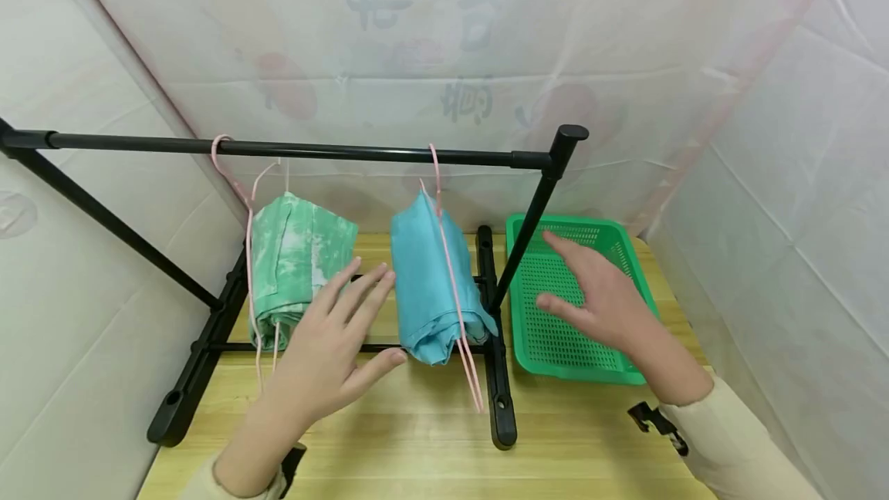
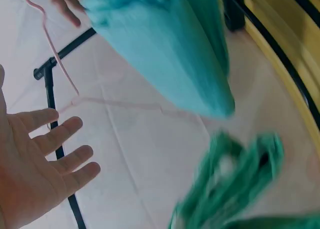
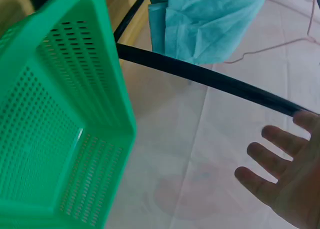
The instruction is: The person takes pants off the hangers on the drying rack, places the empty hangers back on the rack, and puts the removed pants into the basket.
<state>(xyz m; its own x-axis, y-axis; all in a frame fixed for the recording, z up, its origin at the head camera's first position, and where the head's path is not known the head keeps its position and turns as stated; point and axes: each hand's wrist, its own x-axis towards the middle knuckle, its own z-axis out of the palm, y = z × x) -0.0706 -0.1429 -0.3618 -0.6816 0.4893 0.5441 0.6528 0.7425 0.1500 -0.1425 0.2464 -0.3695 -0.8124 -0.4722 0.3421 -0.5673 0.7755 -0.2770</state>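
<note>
Blue cloth: is hanging below the rail of the rack, toward its right end, with a pink hanger running down its front.
Blue cloth's risk: its folded bulk may be resting loosely on thin wire, so a brushing finger could be tipping it off.
Green cloth: is hanging toward the rack's left end, bunching at its lower edge, with a second hanger beside it.
Green cloth's risk: the left wrist, passing low, could be snagging that wire and dragging the hook along the rail.
Left grip: is hovering at the rack's front, between both cloths; its fingers are lying spread and holding nothing.
Right grip: is hovering right of the rack; its thumb is standing well apart from straight fingers, holding nothing.
Basket: is sitting right of the rack, beside its foot; a low forearm could be shoving it against that foot and jolting the rail.
Tabletop: is carrying rack and basket on pale, wood-toned boards.
Room: a pale sheet is closing off the rack's rear, showing faint characters; white panels are flanking both sides.
</note>
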